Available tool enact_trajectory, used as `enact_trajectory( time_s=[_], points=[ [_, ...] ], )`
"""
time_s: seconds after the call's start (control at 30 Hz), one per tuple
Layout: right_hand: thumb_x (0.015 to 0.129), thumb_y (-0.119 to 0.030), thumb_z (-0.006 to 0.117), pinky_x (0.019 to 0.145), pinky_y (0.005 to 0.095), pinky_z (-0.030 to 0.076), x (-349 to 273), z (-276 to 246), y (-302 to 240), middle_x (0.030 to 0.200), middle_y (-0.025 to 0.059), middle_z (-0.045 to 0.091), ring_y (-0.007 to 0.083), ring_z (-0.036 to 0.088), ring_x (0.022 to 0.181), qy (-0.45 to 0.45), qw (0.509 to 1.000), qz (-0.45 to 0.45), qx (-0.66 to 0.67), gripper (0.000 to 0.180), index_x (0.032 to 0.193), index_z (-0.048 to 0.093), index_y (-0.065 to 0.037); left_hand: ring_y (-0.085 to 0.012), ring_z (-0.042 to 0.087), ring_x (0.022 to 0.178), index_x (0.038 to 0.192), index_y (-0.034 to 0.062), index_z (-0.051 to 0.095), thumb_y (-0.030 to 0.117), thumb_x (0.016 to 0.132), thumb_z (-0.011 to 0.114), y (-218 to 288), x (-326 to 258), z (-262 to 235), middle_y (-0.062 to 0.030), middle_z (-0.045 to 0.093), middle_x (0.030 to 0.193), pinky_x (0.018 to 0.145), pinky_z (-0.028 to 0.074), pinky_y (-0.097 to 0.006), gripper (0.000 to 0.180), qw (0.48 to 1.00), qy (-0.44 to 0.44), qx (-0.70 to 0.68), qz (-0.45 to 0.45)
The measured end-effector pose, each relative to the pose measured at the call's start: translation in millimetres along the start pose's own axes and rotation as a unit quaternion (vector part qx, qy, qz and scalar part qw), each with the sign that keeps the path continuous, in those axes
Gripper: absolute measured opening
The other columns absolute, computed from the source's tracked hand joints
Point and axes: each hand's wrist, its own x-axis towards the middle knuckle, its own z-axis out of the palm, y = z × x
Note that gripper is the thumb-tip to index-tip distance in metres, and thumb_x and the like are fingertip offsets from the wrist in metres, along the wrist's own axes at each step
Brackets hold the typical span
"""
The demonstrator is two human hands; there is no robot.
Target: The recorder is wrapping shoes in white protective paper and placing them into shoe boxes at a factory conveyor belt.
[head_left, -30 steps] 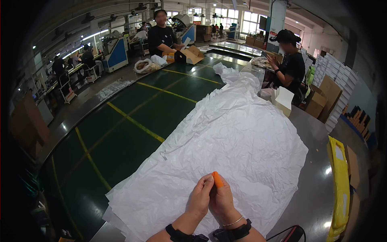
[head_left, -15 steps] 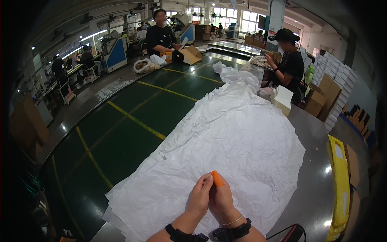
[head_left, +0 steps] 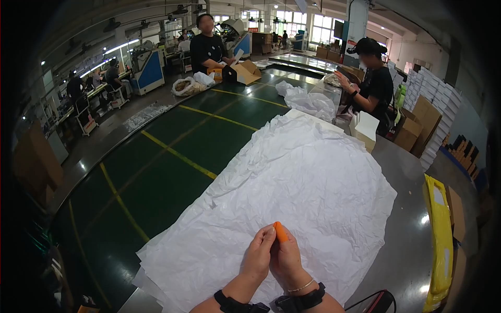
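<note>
Factory bench: crumpled white tissue-paper sheets lie spread flat. Left hand and right hand — fingers closed together — pinch a small orange cylindrical piece above the paper.

We note a factory hall: a long dark green conveyor belt with yellow lines, a grey metal worktable beside it. Stacked cardboard boxes stand right. Windows at the far end admit daylight; ceiling tube lamps glow left over blue machines.
</note>
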Motion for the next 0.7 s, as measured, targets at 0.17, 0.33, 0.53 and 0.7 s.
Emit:
enact_trajectory(
  time_s=[0.17,0.33,0.53,0.7],
  points=[
    [0.096,-0.019,0.044,0.076,0.0241,0.043,-0.6,2.4,-1.2,0.087,0.0018,0.056,0.01,0.052,0.081,0.004,1.0,-0.002,-0.002,0.02,0.093,0.057,-0.004,-0.0045,0.046,0.085,0.114,0.0009,0.054,0.026,0.095,0.049,0.1,0.2,-0.6,0.0013,0.055,0.096,0.079,0.037,-0.018,0.032,1.0,0.0,0.006,-0.004],
    [0.096,-0.019,0.044,0.076,0.0243,0.043,-0.2,1.2,-0.4,0.087,0.0019,0.057,0.0102,0.052,0.081,0.003,1.0,-0.004,0.002,0.02,0.093,0.057,-0.004,-0.0062,0.049,0.091,0.115,0.0013,0.053,0.026,0.095,0.048,-2.6,1.6,-2.4,-0.0005,0.056,0.1,0.083,0.038,-0.02,0.032,1.0,-0.004,-0.006,-0.002],
    [0.096,-0.018,0.044,0.076,0.0243,0.043,0.5,-0.5,0.4,0.088,0.0019,0.056,0.0102,0.052,0.082,-0.003,1.0,-0.003,0.005,0.019,0.095,0.057,-0.004,-0.0057,0.048,0.09,0.115,0.0018,0.053,0.025,0.095,0.048,-2.8,2.1,-2.8,0.0,0.056,0.099,0.082,0.038,-0.02,0.031,1.0,-0.009,-0.006,0.0],
    [0.095,-0.016,0.043,0.077,0.0242,0.043,0.0,0.5,-0.6,0.089,0.0017,0.056,0.0101,0.052,0.083,-0.003,1.0,-0.003,0.003,0.018,0.096,0.057,-0.004,-0.0057,0.048,0.089,0.114,0.0016,0.053,0.025,0.095,0.048,-0.8,1.1,-1.5,0.0001,0.056,0.099,0.082,0.038,-0.019,0.031,1.0,-0.004,0.0,-0.005]
  ],
)
